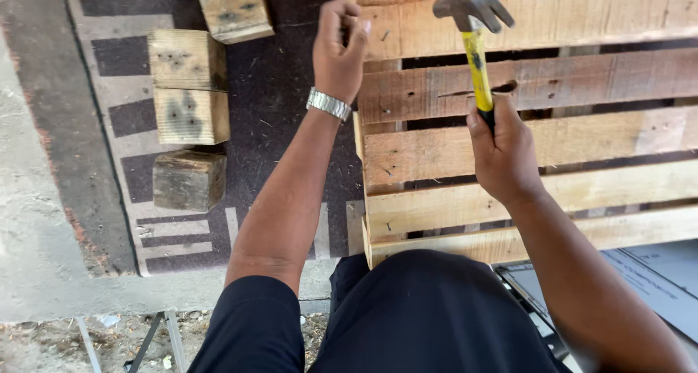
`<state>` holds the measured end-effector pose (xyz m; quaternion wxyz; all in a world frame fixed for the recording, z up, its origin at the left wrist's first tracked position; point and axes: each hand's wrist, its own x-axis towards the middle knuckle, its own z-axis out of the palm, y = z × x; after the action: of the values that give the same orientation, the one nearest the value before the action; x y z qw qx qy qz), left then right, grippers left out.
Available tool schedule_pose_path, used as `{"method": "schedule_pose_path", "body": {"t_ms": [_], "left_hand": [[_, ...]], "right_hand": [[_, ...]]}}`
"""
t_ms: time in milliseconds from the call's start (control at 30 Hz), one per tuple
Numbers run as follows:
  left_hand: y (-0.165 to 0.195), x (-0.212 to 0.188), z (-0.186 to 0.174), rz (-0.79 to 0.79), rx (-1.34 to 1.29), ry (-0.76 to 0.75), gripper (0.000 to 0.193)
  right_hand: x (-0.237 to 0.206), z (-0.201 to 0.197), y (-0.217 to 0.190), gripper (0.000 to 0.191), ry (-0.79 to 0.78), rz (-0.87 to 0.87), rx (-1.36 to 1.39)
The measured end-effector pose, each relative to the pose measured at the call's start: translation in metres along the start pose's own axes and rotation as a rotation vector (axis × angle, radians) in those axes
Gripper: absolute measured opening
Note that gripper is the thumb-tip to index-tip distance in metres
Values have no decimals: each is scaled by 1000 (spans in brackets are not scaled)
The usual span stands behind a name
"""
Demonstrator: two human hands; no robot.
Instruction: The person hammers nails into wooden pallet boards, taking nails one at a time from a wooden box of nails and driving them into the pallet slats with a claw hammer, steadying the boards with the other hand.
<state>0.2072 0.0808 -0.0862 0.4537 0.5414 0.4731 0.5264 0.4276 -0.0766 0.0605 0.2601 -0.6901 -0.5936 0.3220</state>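
Hammer (pixel 476 49) in the right hand (pixel 503 155) is the nearest thing at work: the fingers are wrapped tight around the dark grip low on the yellow handle, which lets the steel claw head stand raised above the upper boards, well out from the wrist, a hold that looks suited to swinging. Just across from it, the left hand (pixel 339 49) is bunched with fingertips pinched together at the near corner of the wooden pallet (pixel 523 89); whether something small such as a nail sits between them cannot be told, though the pinch at the board's end would fit steadying one. A metal wristwatch (pixel 328 104) circles that wrist. The pallet lies flat in front of the person's dark-clothed knees, its pale slats running sideways with gaps between, one slat split beside a knot. It rests on a dark patterned mat (pixel 269 97) spread over the concrete floor (pixel 33 220). Farther left on the mat, several short wooden blocks (pixel 187 89) with nail holes lie set aside, close together and well apart from the pallet.
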Motion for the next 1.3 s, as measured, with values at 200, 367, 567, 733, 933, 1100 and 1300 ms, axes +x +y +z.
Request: {"method": "schedule_pose_path", "body": {"t_ms": [200, 367, 567, 733, 933, 1100, 1300], "left_hand": [[-29, 6, 2, -361, 363, -33, 46], [-46, 0, 5, -297, 142, -100, 45], [-51, 0, 10, -250, 41, -97, 43], [-51, -2, 7, -274, 100, -130, 37], [-52, 0, 7, -144, -13, -125, 36], [-50, 0, 6, -224, -24, -114, 34], [-48, 0, 7, -189, 54, -91, 40]], "right_hand": [[0, -2, 13, 21, -56, 115, -46], [3, 2, 10, 17, -48, 48, -6], [27, -4, -14, 21, -175, 215, -150], [28, -15, -14, 17, -133, 19, -113], [37, -5, 3, 21, -212, 80, -336], [19, -16, -15, 12, -70, -125, -196], [16, -3, -41, 11, 44, -273, -74]]}}
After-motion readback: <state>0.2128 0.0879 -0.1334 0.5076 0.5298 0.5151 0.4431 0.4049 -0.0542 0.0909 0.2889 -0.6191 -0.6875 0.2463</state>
